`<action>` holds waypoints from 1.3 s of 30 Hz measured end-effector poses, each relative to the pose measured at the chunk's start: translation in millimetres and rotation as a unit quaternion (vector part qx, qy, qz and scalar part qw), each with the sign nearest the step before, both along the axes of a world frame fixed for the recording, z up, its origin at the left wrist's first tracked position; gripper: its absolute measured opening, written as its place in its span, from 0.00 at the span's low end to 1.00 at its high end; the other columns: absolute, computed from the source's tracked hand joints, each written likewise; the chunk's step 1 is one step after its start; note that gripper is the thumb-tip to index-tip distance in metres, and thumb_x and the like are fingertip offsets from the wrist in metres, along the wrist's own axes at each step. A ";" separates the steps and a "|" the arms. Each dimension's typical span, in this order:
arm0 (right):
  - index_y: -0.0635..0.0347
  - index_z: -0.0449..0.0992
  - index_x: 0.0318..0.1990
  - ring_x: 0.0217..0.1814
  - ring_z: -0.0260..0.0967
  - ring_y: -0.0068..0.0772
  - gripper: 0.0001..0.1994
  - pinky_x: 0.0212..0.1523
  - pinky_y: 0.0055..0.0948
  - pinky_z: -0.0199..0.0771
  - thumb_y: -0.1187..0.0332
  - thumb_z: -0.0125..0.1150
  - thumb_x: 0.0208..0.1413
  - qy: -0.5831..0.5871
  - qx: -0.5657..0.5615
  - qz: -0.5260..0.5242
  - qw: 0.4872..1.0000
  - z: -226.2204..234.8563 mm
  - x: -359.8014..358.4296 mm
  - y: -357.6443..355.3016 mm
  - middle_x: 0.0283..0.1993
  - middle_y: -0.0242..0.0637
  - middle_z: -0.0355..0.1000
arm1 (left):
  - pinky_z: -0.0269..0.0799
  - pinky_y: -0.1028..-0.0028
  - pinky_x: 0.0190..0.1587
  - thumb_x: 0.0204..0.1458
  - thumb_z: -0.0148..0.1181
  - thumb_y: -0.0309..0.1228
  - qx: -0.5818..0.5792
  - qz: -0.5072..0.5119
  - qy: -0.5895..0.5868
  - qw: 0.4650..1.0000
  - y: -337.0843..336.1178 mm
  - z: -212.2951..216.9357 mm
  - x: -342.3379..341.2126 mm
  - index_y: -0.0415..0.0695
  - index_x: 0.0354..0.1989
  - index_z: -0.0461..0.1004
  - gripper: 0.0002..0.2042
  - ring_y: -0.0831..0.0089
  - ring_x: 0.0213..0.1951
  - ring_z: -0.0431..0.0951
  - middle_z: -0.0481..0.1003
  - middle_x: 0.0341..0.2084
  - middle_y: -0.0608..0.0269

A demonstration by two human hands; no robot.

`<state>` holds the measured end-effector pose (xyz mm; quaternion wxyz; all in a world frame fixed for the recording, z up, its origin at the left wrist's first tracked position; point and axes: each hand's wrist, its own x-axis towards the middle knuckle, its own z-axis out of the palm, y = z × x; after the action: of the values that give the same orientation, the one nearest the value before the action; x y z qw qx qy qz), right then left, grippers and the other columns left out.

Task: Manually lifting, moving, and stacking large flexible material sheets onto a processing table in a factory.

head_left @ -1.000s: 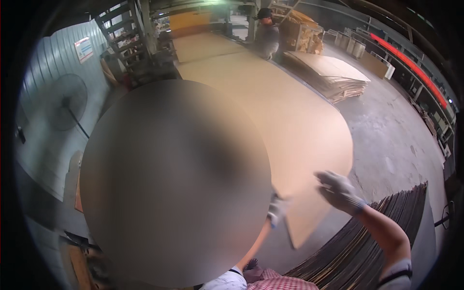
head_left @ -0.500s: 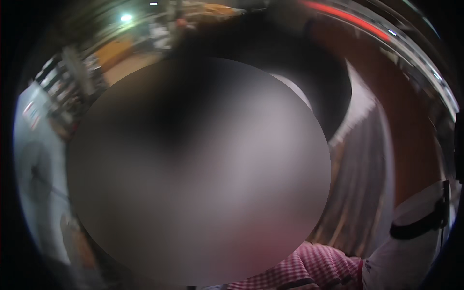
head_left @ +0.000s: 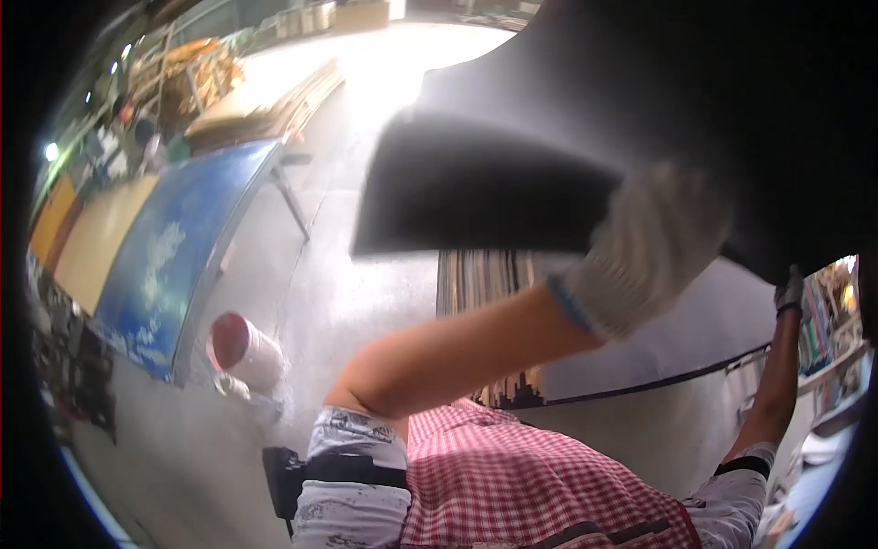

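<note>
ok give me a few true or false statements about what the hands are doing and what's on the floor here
1. Both hands wear white knit gloves. True: the left hand and the right hand are both gloved.
2. The hands hold a large thin sheet overhead. True: it looks dark from below and fills the upper right of the view.
3. The left hand hangs free, away from the sheet. False: it grips the sheet's near edge.
4. A white bucket with a red inside stands on the concrete floor. True.
5. The blue panel lies flat on the floor beside the bucket. False: it rests raised on a legged stand.
6. The person wears a plain black shirt. False: the garment is red-and-white checked.
</note>
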<state>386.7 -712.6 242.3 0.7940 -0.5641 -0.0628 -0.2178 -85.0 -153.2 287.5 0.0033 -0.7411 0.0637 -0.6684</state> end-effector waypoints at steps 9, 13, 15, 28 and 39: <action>0.70 0.70 0.52 0.53 0.69 0.39 0.24 0.56 0.37 0.68 0.63 0.63 0.52 0.263 -0.045 -0.071 0.961 -259.0 -75.1 -104.8 0.53 0.45 0.71 | 0.76 0.62 0.42 0.48 0.60 0.32 -0.025 -0.318 0.664 0.676 -42.9 -79.5 -21.2 0.42 0.43 0.72 0.14 0.53 0.40 0.75 0.72 0.39 0.54; 0.71 0.69 0.53 0.51 0.69 0.38 0.28 0.53 0.34 0.71 0.59 0.67 0.50 0.214 -0.067 -0.264 0.938 -300.0 -81.2 -69.4 0.52 0.44 0.70 | 0.67 0.65 0.56 0.52 0.59 0.35 -0.110 -0.151 0.493 0.850 41.8 -89.4 -1.7 0.38 0.56 0.64 0.25 0.54 0.53 0.70 0.67 0.52 0.47; 0.78 0.54 0.63 0.65 0.58 0.47 0.44 0.63 0.37 0.60 0.57 0.71 0.45 0.260 -0.085 -0.270 0.923 -258.8 -100.9 -10.3 0.64 0.57 0.58 | 0.61 0.68 0.60 0.50 0.62 0.36 -0.286 0.127 0.377 0.872 80.6 -136.1 -4.0 0.34 0.67 0.52 0.37 0.63 0.59 0.65 0.62 0.60 0.45; 0.80 0.53 0.63 0.62 0.62 0.45 0.46 0.62 0.34 0.61 0.62 0.74 0.42 0.183 -0.077 -0.240 0.950 -220.0 -129.0 7.1 0.61 0.54 0.63 | 0.58 0.73 0.61 0.51 0.48 0.17 -0.623 -0.331 0.331 0.626 25.9 -138.8 2.8 0.43 0.71 0.42 0.37 0.70 0.59 0.62 0.57 0.63 0.59; 0.78 0.48 0.66 0.76 0.39 0.47 0.50 0.72 0.35 0.43 0.46 0.64 0.47 0.326 -0.207 -0.274 0.881 -193.9 -135.2 72.5 0.71 0.60 0.44 | 0.57 0.72 0.62 0.57 0.48 0.23 -0.599 -0.242 0.340 0.683 21.8 -169.3 10.4 0.46 0.72 0.40 0.34 0.69 0.61 0.58 0.51 0.66 0.58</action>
<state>251.5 -640.1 48.4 0.5435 -0.7492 0.3132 -0.2124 -74.5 -131.4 118.2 -0.6250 -0.7204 -0.1767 -0.2433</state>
